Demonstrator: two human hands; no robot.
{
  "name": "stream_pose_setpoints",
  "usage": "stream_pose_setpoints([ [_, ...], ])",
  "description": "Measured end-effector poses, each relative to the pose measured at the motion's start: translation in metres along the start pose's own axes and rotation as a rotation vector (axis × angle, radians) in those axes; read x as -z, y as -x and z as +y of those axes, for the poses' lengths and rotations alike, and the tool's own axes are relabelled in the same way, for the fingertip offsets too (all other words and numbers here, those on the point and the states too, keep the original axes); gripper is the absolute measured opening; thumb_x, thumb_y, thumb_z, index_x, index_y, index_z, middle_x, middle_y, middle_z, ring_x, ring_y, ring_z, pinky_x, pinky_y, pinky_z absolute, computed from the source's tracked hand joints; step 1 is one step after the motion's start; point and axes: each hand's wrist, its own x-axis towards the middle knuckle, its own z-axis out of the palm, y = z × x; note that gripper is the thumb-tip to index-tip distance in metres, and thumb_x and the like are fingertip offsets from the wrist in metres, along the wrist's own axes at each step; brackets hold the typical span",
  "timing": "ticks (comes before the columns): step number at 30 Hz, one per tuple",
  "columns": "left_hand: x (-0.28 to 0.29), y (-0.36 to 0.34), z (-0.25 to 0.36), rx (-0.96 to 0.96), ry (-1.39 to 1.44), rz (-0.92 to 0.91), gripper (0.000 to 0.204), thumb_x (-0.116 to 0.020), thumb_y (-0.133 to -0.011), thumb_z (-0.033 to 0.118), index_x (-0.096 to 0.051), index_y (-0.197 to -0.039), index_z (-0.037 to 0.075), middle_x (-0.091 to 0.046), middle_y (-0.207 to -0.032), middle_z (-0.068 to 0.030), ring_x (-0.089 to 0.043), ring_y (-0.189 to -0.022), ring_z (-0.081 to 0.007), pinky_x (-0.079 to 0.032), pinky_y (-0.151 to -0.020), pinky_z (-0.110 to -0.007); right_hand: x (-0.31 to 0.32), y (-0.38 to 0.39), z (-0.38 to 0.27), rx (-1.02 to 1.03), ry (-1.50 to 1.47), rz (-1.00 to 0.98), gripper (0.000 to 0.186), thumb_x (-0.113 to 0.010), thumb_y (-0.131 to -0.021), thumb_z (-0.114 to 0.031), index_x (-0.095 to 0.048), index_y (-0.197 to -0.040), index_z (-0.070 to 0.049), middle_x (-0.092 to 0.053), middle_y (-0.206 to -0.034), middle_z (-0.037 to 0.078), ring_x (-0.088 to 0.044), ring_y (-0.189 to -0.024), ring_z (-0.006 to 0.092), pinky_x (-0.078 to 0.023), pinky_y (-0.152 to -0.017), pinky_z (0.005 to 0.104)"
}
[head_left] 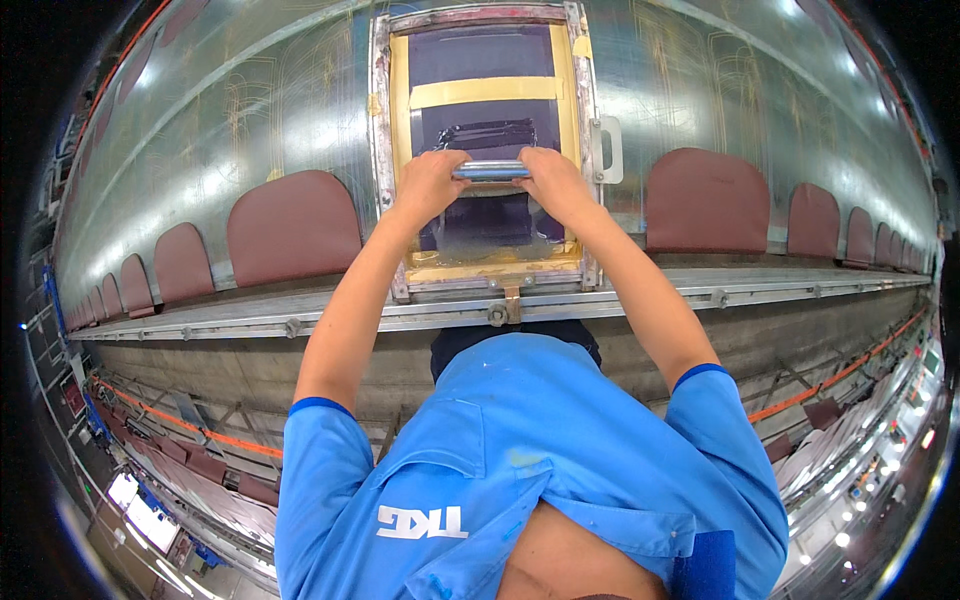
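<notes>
Left hand (431, 186), right hand (554, 184) – both gripping, arms (352, 300) outstretched

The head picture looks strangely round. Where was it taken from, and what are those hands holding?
There's no robot: a fisheye camera on a person's head looks down past their blue shirt, so straight edges bend. The person's bare left hand and right hand grip opposite ends of a silvery bar. It is over a dark panel inside a rectangular frame. Dark streaks show just beyond the bar. Around the frame is a long metallic surface, with reddish-brown pads on both sides.
</notes>
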Motion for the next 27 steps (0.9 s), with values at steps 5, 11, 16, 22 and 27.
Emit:
stream_pose_setpoints([
  [5,0.020,-0.050,0.001,-0.006,0.016,0.101,0.026,-0.077,-0.080,0.018,-0.073,-0.106,0.012,-0.074,-0.095,-0.0128,-0.070,-0.092,-0.0349,-0.055,-0.079,-0.046,0.027,-0.049,0.018,0.021,0.036,0.068,0.025,-0.076,-0.083,-0.015,-0.058,-0.093,-0.001,-0.065,-0.094,0.021,-0.063,-0.095,0.0423,-0.050,-0.082,0.0495],
  [11,-0.017,-0.002,0.008,-0.061,0.007,0.189,0.019,-0.074,-0.080,0.013,-0.072,-0.099,0.011,-0.072,-0.093,-0.0119,-0.069,-0.089,-0.0350,-0.055,-0.078,-0.047,-0.007,0.007,0.012,0.043,-0.009,0.126,0.018,-0.073,-0.083,-0.010,-0.059,-0.094,-0.004,-0.064,-0.092,0.018,-0.061,-0.096,0.0396,-0.049,-0.083,0.0479],
  [16,-0.016,0.018,0.012,-0.076,0.061,0.149,0.020,-0.075,-0.079,0.011,-0.072,-0.099,0.010,-0.072,-0.091,-0.0117,-0.069,-0.088,-0.0344,-0.054,-0.077,-0.047,-0.006,0.028,-0.002,0.058,-0.008,0.085,0.029,-0.076,-0.077,-0.009,-0.055,-0.096,-0.004,-0.063,-0.095,0.016,-0.062,-0.096,0.0381,-0.052,-0.081,0.0485],
  [22,0.007,-0.050,0.001,-0.028,0.008,0.209,0.023,-0.076,-0.078,0.012,-0.072,-0.100,0.010,-0.072,-0.095,-0.0133,-0.069,-0.089,-0.0360,-0.054,-0.078,-0.045,0.020,-0.049,0.026,0.073,-0.014,0.170,0.019,-0.072,-0.084,-0.010,-0.057,-0.094,-0.003,-0.064,-0.094,0.018,-0.061,-0.094,0.0408,-0.050,-0.082,0.0485],
  [27,-0.023,-0.006,0.004,-0.080,-0.030,0.183,0.024,-0.075,-0.078,0.009,-0.072,-0.101,0.011,-0.072,-0.096,-0.0117,-0.069,-0.091,-0.0353,-0.055,-0.079,-0.046,-0.007,0.014,0.009,0.031,-0.003,0.176,0.019,-0.071,-0.083,-0.009,-0.056,-0.093,-0.004,-0.063,-0.096,0.017,-0.060,-0.097,0.0406,-0.050,-0.083,0.0499],
])
